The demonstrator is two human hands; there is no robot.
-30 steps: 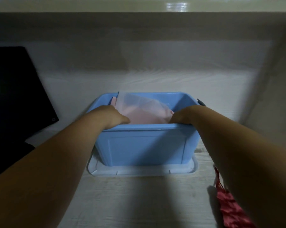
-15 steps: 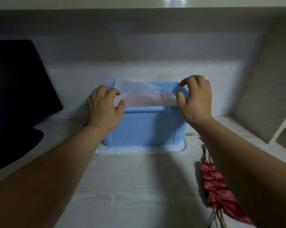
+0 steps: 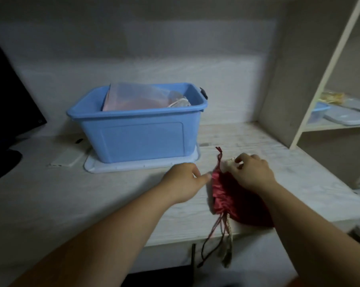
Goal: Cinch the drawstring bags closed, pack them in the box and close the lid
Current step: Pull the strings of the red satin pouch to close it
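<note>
on the desk at left, the blue box [image 3: 137, 129] is seen set on its lid [image 3: 142, 165], a pale bag [image 3: 137, 100] already packed inside. nearer, the left hand [image 3: 183, 181] is kept loosely apart, empty, beside the red bag [image 3: 233, 199]; the right hand [image 3: 251, 172] is pinched on its top, probably for cinching.

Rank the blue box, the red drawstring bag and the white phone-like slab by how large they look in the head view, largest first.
1. Blue box
2. Red drawstring bag, though it lies nearer the camera and the right arm hides part of it
3. White slab
</note>
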